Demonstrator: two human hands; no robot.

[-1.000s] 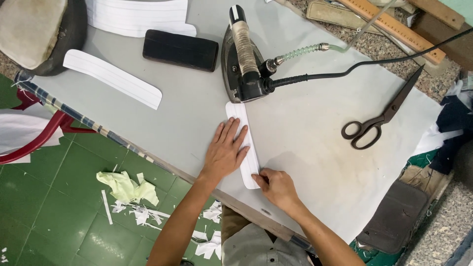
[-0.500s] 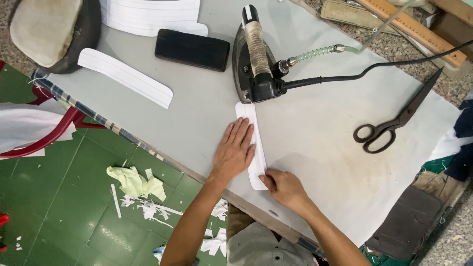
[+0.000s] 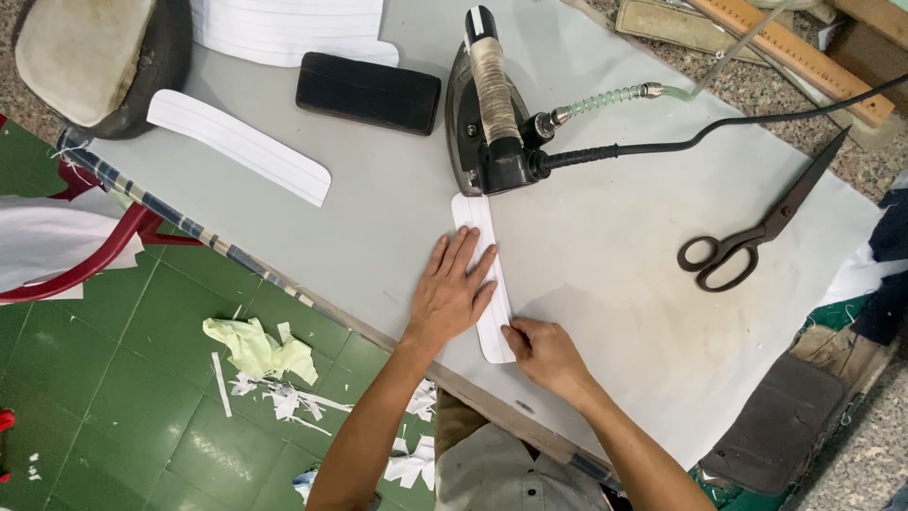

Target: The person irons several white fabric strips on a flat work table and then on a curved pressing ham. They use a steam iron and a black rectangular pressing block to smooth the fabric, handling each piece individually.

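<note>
A grey padded worktop carries a narrow white fabric strip under the left grip. Just beyond the strip's far end stands a steam iron. A black block and curved white pieces lie farther left; black scissors lie well right.

A black steam iron stands on the grey table. Left of the iron lies a black block, and further left a white curved strip. Well right of the iron lie dark scissors.
</note>
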